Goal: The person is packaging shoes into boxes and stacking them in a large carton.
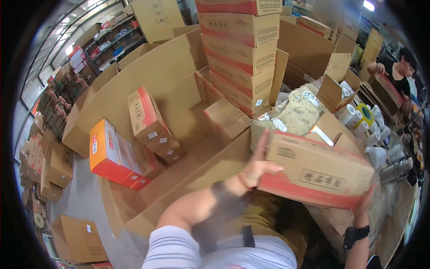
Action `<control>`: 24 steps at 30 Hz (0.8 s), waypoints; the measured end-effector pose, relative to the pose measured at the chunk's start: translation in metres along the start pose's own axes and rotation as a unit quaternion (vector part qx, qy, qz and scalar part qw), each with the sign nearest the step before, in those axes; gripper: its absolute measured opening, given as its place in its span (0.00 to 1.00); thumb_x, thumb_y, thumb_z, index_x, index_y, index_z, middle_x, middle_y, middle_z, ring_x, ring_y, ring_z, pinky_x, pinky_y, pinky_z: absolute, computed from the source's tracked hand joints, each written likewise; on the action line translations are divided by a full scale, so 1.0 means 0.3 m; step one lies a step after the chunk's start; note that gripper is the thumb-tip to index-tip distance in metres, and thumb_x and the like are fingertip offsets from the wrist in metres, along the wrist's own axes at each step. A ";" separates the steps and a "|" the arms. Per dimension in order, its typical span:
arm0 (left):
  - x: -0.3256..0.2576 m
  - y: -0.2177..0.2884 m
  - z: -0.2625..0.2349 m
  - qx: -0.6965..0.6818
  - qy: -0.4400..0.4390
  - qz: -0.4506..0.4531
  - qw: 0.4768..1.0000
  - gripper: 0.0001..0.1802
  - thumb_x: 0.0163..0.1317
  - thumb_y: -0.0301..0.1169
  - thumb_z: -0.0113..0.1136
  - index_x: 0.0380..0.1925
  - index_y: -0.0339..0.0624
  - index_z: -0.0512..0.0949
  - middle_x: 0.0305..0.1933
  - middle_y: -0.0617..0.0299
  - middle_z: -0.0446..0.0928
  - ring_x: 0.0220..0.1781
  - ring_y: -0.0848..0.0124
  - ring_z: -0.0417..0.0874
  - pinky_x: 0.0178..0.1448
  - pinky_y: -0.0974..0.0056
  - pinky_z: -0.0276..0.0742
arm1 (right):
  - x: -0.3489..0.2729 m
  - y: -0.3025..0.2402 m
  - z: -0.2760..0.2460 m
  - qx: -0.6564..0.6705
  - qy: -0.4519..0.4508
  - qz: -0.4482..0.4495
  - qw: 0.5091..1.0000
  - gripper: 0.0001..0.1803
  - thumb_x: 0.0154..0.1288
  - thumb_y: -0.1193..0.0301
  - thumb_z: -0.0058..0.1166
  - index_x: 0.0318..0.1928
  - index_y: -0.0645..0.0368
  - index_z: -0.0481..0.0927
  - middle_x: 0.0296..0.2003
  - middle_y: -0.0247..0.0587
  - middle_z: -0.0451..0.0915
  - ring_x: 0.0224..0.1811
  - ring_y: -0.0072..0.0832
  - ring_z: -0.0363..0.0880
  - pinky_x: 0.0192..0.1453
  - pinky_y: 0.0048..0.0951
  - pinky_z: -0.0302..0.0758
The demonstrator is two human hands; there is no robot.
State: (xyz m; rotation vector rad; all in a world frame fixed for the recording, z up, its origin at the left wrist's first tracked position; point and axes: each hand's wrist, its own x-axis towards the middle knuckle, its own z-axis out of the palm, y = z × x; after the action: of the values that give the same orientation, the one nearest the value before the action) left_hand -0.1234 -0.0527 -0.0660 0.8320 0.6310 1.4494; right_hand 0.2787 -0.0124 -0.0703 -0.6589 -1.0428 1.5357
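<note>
A brown cardboard box (316,172) with a red band is held up in front of me, tilted slightly down to the right. My left hand (259,165) presses on its left end, thumb along the near face and fingers partly hidden behind. My right hand (366,199) grips the lower right end, most of its fingers out of sight. To the left of the box stands a large open carton (172,58). Inside it are a stack of similar red-banded boxes (150,114), an orange-and-white box (105,150) and another brown box (227,117).
A tall stack of red-banded boxes (242,58) rises at the carton's far side. On the right, a cluttered workbench (389,215) bears tape rolls (347,114), a metal flask (396,170) and a small open carton (338,87). Another person (394,74) handles a box at far right.
</note>
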 end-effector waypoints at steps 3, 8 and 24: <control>-0.107 0.228 -0.116 0.108 0.060 0.115 0.986 0.59 0.35 0.24 0.64 0.71 0.51 0.44 0.66 0.56 0.60 0.66 0.60 0.63 0.68 0.55 0.62 | 0.107 0.116 0.004 -0.244 0.081 -0.060 0.965 0.38 0.70 0.41 0.24 0.67 0.57 0.58 0.67 0.40 0.58 0.69 0.35 0.55 0.71 0.37 0.50; -0.274 0.629 -0.152 0.359 0.156 0.307 0.867 0.66 0.32 0.34 0.75 0.71 0.46 0.42 0.67 0.55 0.57 0.67 0.59 0.63 0.68 0.55 0.62 | 0.205 0.242 -0.047 -0.602 0.043 -0.152 0.783 0.28 0.72 0.53 0.31 0.62 0.56 0.67 0.66 0.45 0.60 0.68 0.40 0.56 0.70 0.39 0.50; -0.330 0.738 -0.340 0.809 0.300 0.218 0.455 0.65 0.21 0.33 0.71 0.69 0.46 0.52 0.59 0.51 0.60 0.61 0.53 0.63 0.66 0.53 0.59 | 0.160 0.326 -0.036 -0.762 0.013 -0.132 0.634 0.18 0.70 0.65 0.38 0.53 0.59 0.75 0.59 0.46 0.68 0.62 0.43 0.63 0.66 0.40 0.57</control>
State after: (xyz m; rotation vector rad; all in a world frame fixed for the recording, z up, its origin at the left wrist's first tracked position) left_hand -0.3415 -0.1539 0.0408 2.0087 2.7611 1.1501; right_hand 0.2304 0.0366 -0.1555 -1.5074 -2.2134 -0.0019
